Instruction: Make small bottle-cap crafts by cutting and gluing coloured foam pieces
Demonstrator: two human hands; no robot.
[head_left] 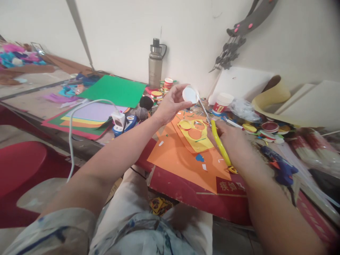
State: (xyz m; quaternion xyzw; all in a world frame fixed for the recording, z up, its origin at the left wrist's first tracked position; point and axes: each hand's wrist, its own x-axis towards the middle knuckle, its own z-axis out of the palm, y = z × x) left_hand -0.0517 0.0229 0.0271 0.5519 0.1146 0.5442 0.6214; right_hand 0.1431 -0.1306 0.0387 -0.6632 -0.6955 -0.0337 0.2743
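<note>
The left hand (pixel 170 104) pinches a white paper disc (pixel 190 95) raised above the orange sheet (pixel 183 159); the right hand (pixel 230 140), clamped on yellow-handled scissors (pixel 219 143), trims its edge. Next, the disc needs turning into the blades.

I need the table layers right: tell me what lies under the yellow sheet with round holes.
Under the yellow sheet lies orange paper, showing through the holes, on a red board. The right hand hides the sheet's right edge.

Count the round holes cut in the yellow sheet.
3 visible in the yellow sheet: one at upper left, one at upper right, one below them. The right hand with scissors may hide more.
</note>
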